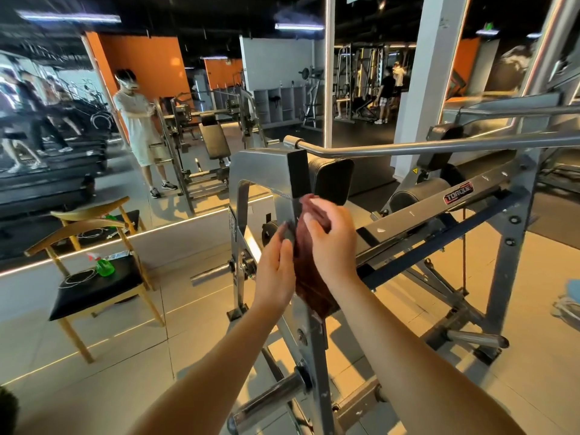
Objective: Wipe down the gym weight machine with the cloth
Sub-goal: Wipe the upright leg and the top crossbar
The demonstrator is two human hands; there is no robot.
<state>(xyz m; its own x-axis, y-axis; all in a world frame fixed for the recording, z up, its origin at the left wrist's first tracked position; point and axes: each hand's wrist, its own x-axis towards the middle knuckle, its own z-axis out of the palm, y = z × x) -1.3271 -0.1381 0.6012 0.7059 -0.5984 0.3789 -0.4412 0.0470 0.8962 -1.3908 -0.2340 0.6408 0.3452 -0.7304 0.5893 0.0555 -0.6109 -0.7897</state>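
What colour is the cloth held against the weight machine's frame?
The cloth is dark maroon, seen best in the head view.

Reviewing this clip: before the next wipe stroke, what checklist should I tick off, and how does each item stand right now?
1. Cloth held: right hand grips the maroon cloth: ok.
2. Cloth on machine: it lies against the grey upright: ok.
3. Left hand placed: touches the upright beside the cloth, fingers straight: ok.
4. Cloth damp enough: cannot tell.
5. Spray located: green spray bottle stands on the chair at left: ok.
6. Upright below the cloth wiped: cannot tell.
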